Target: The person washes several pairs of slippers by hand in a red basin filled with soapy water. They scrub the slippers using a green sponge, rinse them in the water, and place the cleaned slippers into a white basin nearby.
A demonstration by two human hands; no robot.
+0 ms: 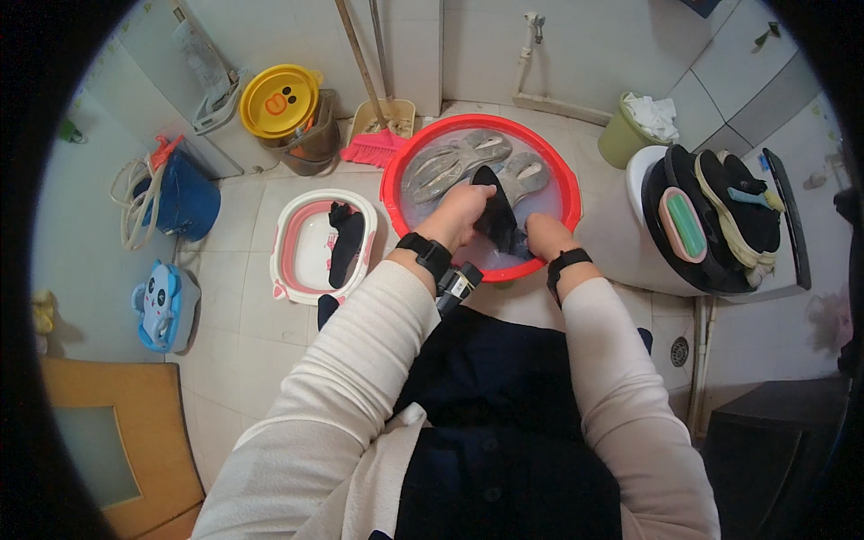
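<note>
A red basin (389, 191) of cloudy, soapy water stands on the floor in front of me. My left hand (461, 214) is closed on a black sock (493, 212), whose rounded end sticks up past my fingers. The sock's lower part dips toward the water at the near side. There my right hand (547, 236) is curled against its wet lower end, fingertips partly hidden at the waterline. Beyond my hands, grey shoes (450, 164) lie soaking in the far part of the basin. Black bands circle both my wrists.
Left of the basin, a white-and-pink tub (279, 243) holds another black sock (345, 247). A pink broom (373, 148), a brown bucket (315, 148) and a blue bucket (189, 200) stand behind. At right, black shoes (733, 211) and a brush (684, 225) rest above a toilet (612, 229).
</note>
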